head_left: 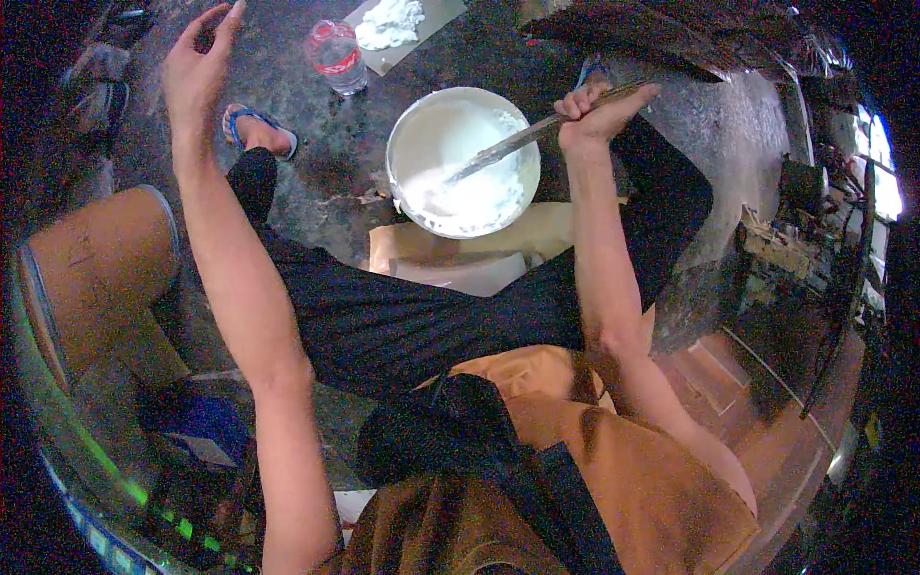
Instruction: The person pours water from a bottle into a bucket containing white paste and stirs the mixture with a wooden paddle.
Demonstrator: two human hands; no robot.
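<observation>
The person's right hand (596, 123) is grasping a long, narrow, weathered wooden stick (513, 144), with the fingers wrapping around its upper part. The person's left hand (197, 72) is hanging in the air near the upper edge of the view, holding nothing visible, its fingers loosely bending and its thumb standing apart from them.

The stick is slanting down to the left, and its lower end is resting in wet-looking white paste (470, 201) inside a round white bucket (419, 134). The bucket is standing on the dark, stained floor (331, 177), in front of the person and between the feet. Smears of the paste are clinging to the bucket's inner wall. A tan flat piece (551, 228) is lying just beside the bucket, on the side toward the person, who is wearing black trousers (412, 311).

Beyond the bucket, a clear plastic bottle with a red label (337, 65) is standing near a pale flat sheet (436, 21), which is carrying a lumpy white heap (391, 23). A blue-and-white flip-flop (283, 141) is covering the sole of the left foot. Farther left, a large brown cylinder with a grey rim (105, 254) is sitting well apart from the bucket.
</observation>
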